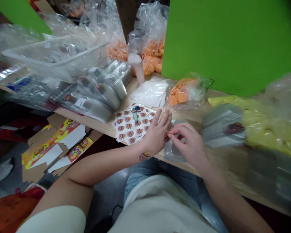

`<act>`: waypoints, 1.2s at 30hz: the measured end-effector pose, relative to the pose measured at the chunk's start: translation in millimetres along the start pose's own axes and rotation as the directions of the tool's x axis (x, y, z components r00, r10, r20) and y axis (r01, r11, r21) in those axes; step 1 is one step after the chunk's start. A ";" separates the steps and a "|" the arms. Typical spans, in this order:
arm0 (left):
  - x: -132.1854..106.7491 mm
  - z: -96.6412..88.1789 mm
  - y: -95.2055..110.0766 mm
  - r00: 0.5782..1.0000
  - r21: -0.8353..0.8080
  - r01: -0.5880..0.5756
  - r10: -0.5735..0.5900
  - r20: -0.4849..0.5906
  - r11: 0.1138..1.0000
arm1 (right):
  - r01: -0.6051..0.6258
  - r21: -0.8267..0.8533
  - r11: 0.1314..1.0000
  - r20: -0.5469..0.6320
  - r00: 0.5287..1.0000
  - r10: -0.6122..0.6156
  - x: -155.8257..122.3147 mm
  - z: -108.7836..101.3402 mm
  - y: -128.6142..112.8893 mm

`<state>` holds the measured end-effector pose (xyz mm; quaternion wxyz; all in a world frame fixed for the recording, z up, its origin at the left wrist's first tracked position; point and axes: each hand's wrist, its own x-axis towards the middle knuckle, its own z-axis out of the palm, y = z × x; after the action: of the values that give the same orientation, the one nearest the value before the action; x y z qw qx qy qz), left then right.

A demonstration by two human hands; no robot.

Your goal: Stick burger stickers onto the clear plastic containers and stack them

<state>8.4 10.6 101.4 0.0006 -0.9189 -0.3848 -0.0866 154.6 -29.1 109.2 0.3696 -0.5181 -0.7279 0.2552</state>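
No text is reading clearly. Printed cartons [79, 150] at 8 o'clock are showing purple lettering, too blurred; white label [80, 102] on clear pack [94, 110], 9 o'clock, and sticker sheet [129, 126], near centre, are carrying illegible print.

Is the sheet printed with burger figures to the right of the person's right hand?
No, the printed sheet lies leftward, beside the left hand.
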 end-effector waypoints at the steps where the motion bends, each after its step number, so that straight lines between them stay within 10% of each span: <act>1: 0.6 0.6 -3.9 1.000 -0.027 0.002 -0.002 -0.012 1.000 | -0.020 0.021 1.000 -0.041 0.999 0.021 -2.7 -4.2 -0.5; 5: -11.3 14.3 -11.2 0.973 -0.337 0.111 -0.171 -0.154 0.935 | -0.209 0.196 0.958 -0.254 0.933 0.256 -21.0 -29.6 14.1; 11: -40.7 61.5 25.9 0.989 -0.625 -0.027 -0.071 -0.131 0.780 | -0.546 0.465 0.697 0.045 0.801 0.598 -49.1 -26.7 49.3; 18: -26.1 57.4 10.0 0.996 -0.643 -0.091 0.054 -0.078 0.760 | -0.496 0.482 0.722 -0.001 0.824 0.567 -46.2 1.5 45.5; 36: -30.0 60.7 16.7 0.991 -0.750 -0.064 -0.049 -0.128 0.659 | -0.458 0.288 0.841 -0.143 0.848 0.511 -49.1 12.1 50.0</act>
<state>9.2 -18.3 37.9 -0.3522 -0.8304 -0.3099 -0.3006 182.5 -58.6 50.8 0.4294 -0.6611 -0.4913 0.3705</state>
